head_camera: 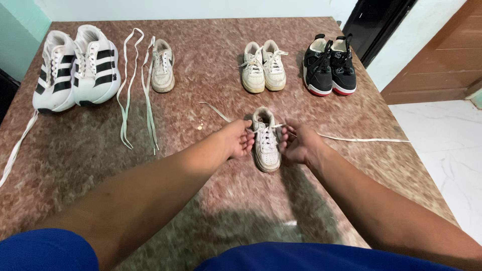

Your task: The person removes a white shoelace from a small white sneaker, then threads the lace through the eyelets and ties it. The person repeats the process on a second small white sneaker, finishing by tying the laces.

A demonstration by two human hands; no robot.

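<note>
Both hands, left hand [236, 140] and right hand [297, 144], flank small white shoe [265, 142], apparently pinching its lace [361, 139] ends.

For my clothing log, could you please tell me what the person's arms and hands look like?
Both forearms are bare, with no sleeves showing. The left hand and right hand wear no gloves, and no rings, watch or bracelets show. Blue fabric lies along the bottom edge.

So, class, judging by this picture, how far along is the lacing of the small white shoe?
Partly done: the small white shoe has lace crossed through its eyelets. In hand: the left hand and right hand grip it at either side, the lace ends trailing loose across the table. Left: no bow is tied, and a loose lace lies beside a single shoe.
</note>
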